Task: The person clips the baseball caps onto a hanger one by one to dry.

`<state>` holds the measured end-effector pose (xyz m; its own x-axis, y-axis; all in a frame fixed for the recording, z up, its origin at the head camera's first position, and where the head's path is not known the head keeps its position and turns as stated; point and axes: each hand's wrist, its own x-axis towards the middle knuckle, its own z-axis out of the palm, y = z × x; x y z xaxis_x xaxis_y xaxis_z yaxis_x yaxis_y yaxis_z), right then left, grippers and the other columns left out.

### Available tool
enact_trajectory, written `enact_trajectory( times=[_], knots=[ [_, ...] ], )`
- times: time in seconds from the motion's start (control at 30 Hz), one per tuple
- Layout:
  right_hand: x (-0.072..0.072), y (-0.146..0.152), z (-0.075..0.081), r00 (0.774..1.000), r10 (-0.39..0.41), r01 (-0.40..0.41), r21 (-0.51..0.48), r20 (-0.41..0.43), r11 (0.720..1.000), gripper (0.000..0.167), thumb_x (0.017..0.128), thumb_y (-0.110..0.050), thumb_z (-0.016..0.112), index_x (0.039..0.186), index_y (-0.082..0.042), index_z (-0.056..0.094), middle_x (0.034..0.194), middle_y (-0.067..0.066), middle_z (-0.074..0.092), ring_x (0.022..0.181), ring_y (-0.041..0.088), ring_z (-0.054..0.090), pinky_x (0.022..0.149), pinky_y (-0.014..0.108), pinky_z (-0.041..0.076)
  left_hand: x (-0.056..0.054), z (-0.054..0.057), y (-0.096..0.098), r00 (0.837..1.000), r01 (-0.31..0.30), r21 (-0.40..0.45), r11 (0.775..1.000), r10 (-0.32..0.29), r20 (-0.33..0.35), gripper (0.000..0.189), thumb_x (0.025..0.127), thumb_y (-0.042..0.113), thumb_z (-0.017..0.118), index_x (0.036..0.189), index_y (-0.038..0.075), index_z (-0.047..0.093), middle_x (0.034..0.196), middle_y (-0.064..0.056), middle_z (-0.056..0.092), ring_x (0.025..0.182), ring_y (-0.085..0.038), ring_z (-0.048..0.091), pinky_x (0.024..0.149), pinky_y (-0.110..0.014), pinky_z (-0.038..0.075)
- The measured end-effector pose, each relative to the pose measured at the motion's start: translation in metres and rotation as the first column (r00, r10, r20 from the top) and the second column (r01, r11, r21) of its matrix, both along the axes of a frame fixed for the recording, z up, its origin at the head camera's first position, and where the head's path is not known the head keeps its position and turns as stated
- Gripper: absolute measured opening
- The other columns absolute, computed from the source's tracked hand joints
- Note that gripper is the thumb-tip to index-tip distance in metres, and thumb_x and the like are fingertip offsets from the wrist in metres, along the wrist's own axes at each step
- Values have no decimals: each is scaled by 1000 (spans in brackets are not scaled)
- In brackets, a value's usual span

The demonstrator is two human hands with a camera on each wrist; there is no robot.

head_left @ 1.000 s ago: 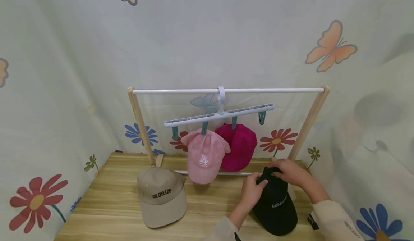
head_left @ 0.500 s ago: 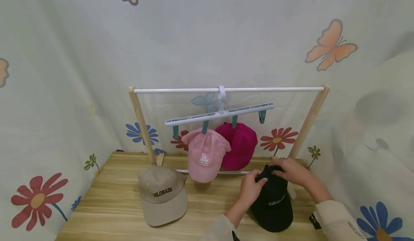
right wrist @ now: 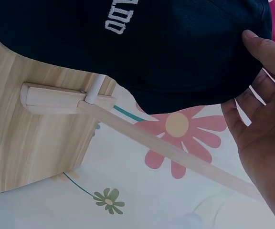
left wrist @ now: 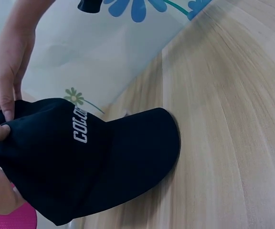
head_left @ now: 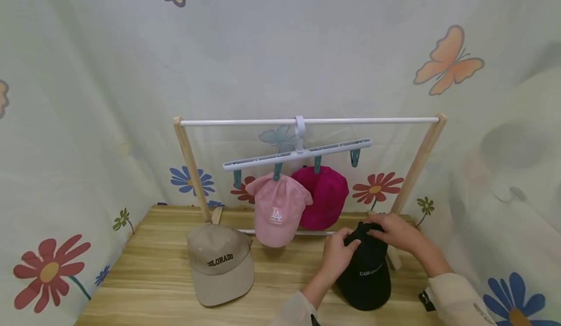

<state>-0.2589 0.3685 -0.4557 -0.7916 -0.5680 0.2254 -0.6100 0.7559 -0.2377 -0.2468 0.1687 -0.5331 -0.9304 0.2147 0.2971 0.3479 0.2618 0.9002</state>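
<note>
A black baseball cap (head_left: 367, 272) with white lettering hangs brim down between both hands at the right of the table. My left hand (head_left: 338, 254) pinches the left side of its upturned back edge, thumb in front. On the other side my right hand (head_left: 396, 231) grips the same edge, with the thumb on the fabric and the fingers behind. In the left wrist view the cap (left wrist: 56, 148) shows its long curved brim. The right wrist view has the right hand (right wrist: 266, 95) holding the dark fabric's edge; the fingers are partly behind it.
A white rack bar (head_left: 377, 121) carries a clip hanger (head_left: 263, 160). A pink cap (head_left: 280, 214) and a magenta cap (head_left: 322, 199) hang from green clips; the two outer clips hold nothing. A beige cap (head_left: 221, 262) rests on the wooden table (head_left: 144, 277) at left.
The black cap's brim has swung left and a little up in the head view. Both hands keep their hold, the left one shifting slightly left.
</note>
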Motion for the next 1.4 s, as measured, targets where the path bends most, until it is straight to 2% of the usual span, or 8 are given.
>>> enact_trajectory(
  times=[0.3,0.43,0.57,0.77,1.0,1.4],
  knots=[
    [4,-4,-1,999,9,-11,-45,-50,999,13,90,-6,76,101,-9,70,90,-3,70,77,10,67,68,33,58,0,2,-3,999,-6,-12,1000,5,-46,5,92,16,76,95,15,74,94,5,75,90,-4,66,80,-22,51],
    [5,-6,-3,997,-19,16,-46,-74,999,14,89,-7,76,102,-9,70,91,-2,71,77,10,66,68,33,58,0,3,-4,998,-15,-35,999,12,-65,5,92,17,76,97,15,74,94,5,75,92,-5,67,82,-22,52],
    [6,-7,-7,993,-57,52,-53,-102,997,17,88,-6,77,103,-9,70,92,-2,71,79,10,67,70,33,58,-2,4,-7,998,-21,-47,999,19,-61,6,93,19,75,98,16,74,95,5,75,92,-5,67,82,-22,51],
    [8,-11,-12,983,-71,55,-99,-171,994,19,86,-4,79,102,-7,69,91,-1,72,80,12,68,70,34,58,-5,6,-11,999,-16,-26,1000,15,-43,6,94,18,74,100,16,74,99,3,75,95,-9,68,84,-24,52],
    [9,-15,-12,982,-111,92,-131,-151,987,18,88,-5,78,104,-7,71,96,0,73,85,16,69,76,39,60,-7,10,-15,997,-19,-28,999,17,-72,8,94,16,74,102,13,75,102,3,75,99,-12,68,88,-26,53],
    [11,-19,-16,975,-125,86,-202,-185,975,17,87,-3,77,100,-10,70,91,-4,72,82,13,68,71,35,58,-11,10,-17,992,-34,-56,998,27,-121,9,93,16,75,102,12,75,100,0,76,98,-16,71,86,-25,53]
  ],
)
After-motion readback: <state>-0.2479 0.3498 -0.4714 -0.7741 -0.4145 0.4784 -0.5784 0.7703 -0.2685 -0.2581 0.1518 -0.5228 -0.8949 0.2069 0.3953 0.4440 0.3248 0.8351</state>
